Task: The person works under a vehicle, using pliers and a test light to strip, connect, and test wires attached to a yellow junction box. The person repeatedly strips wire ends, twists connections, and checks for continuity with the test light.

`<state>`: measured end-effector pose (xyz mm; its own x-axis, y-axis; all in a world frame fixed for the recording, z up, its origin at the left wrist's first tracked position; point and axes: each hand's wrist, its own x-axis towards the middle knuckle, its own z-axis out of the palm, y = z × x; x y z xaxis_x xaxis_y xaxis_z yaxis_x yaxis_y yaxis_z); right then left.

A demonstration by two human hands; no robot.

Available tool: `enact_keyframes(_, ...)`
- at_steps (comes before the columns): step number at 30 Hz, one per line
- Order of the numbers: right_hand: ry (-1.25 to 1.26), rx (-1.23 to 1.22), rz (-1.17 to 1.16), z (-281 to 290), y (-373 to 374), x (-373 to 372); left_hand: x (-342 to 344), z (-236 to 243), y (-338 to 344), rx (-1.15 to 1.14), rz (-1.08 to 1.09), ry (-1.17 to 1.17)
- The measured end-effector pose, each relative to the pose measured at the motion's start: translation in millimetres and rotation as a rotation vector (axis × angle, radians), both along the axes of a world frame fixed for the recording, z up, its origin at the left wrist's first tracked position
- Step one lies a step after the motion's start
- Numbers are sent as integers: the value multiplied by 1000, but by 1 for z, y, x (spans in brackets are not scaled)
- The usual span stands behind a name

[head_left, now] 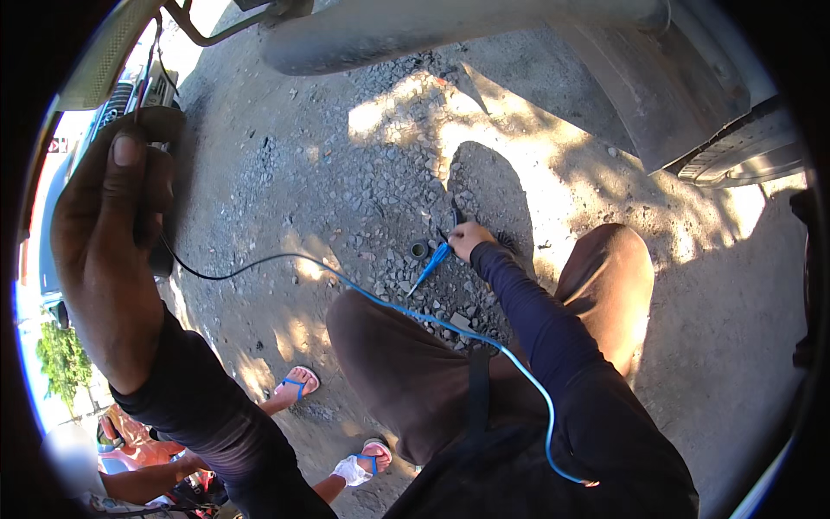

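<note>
My left hand point(121, 233) is raised at the left, thumb pressed against the curled fingers, gripping a thin wire. The wire point(303, 256) leaves it dark, turns blue, and sags across my lap to a bare copper end by my right sleeve. Down at the gravel, my right hand point(469, 240) has its fingers closed around something dark that they mostly hide. Beside those fingers lies a blue tool point(432, 265) with a thin pale tip. A small dark round container or roll point(419, 249) sits just left of it.
A large grey pipe or tank point(432, 35) hangs overhead at the far side. A vehicle tyre point(743, 156) and a flat panel point(648, 86) stand at the far right. Loose stones point(380, 182) cover the ground. Another person's feet in blue-strapped sandals point(298, 383) are at the lower left.
</note>
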<state>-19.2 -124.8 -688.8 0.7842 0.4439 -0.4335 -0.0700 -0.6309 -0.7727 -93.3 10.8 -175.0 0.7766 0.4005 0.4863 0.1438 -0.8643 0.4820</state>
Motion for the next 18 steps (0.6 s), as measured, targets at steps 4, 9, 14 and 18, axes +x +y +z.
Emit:
enact_keyframes(4, -192, -101, 284, -41, 58, -40, 5, -2, 6, 33, -182, 36)
enact_keyframes(9, -286, -286, 402, -56, 103, -47, 18, -18, 5, -9, -223, -34)
enact_keyframes(14, -455, -406, 555, -54, 115, -51, 17, -23, -9, -111, -187, -88)
enact_keyframes(18, 61, 0, 136, -16, 103, -27, 13, -23, -14, -196, -239, -115)
